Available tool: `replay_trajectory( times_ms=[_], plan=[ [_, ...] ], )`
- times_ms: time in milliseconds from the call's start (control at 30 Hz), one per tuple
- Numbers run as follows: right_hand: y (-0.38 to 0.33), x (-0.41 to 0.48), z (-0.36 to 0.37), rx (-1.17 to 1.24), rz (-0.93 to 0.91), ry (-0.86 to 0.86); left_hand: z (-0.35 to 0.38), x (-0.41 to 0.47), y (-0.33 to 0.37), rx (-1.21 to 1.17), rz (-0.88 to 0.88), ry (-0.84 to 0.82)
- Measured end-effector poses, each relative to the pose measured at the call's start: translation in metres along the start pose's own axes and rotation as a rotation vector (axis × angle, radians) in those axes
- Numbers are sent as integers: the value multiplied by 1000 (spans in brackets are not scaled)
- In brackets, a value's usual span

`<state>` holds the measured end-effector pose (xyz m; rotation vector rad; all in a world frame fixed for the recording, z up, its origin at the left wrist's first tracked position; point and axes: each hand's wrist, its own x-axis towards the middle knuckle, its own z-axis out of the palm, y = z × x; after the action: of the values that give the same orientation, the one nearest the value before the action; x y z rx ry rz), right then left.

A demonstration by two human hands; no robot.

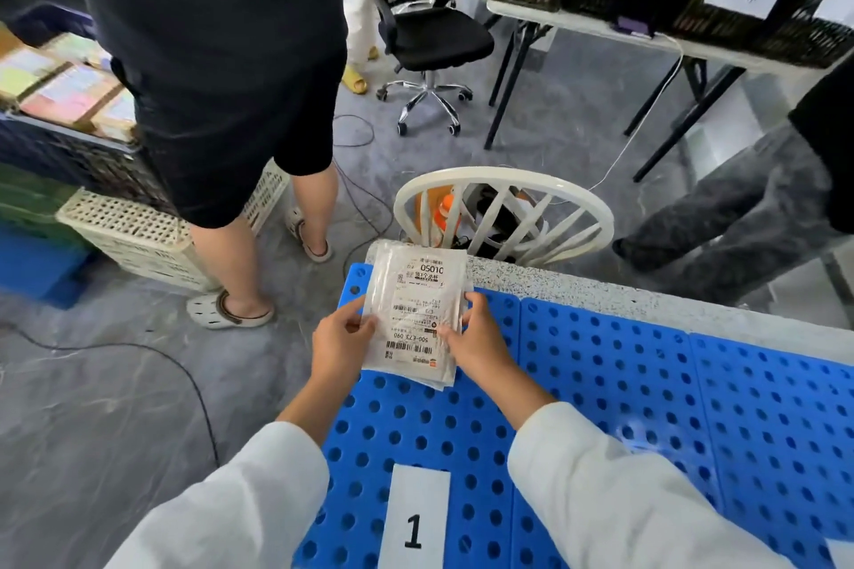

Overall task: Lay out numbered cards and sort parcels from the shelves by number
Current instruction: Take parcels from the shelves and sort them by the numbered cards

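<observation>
A flat clear-plastic parcel [418, 310] with a white shipping label lies at the far left end of the blue perforated board [647, 383]. My left hand [342, 340] pinches its left edge. My right hand [476, 337] holds its right edge, thumb on the label. More thin parcels seem stacked under it. A white card marked 1 [416, 517] lies on the board near me, between my white sleeves. Another white card corner [841, 557] shows at the bottom right.
A person in dark shorts [222, 83] stands close on the left by stacked crates [138, 236] of parcels. A white chair back [503, 208] stands beyond the speckled table edge [600, 286]. Another person's legs [739, 222] are at right. An office chair [430, 46], a labelled-bin table and floor cables lie farther off.
</observation>
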<state>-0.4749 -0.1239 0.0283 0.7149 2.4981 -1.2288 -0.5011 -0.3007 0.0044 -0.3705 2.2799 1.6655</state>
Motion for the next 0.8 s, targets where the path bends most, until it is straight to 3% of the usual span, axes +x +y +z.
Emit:
replay_trajectory(
  times_ms=[167,300,533,800],
  plan=[
    [9,-2,-6,-31,3,4,-8,-1,3,73,-11,33],
    [7,-9,-32,-93,-28,18,-23,-2,23,150,98,113],
    [-3,-49,-104,-256,-174,27,-23,-39,94,529,493,-206],
    [-4,-126,-189,-632,-285,54,3,-111,176,968,736,-307]
  ],
)
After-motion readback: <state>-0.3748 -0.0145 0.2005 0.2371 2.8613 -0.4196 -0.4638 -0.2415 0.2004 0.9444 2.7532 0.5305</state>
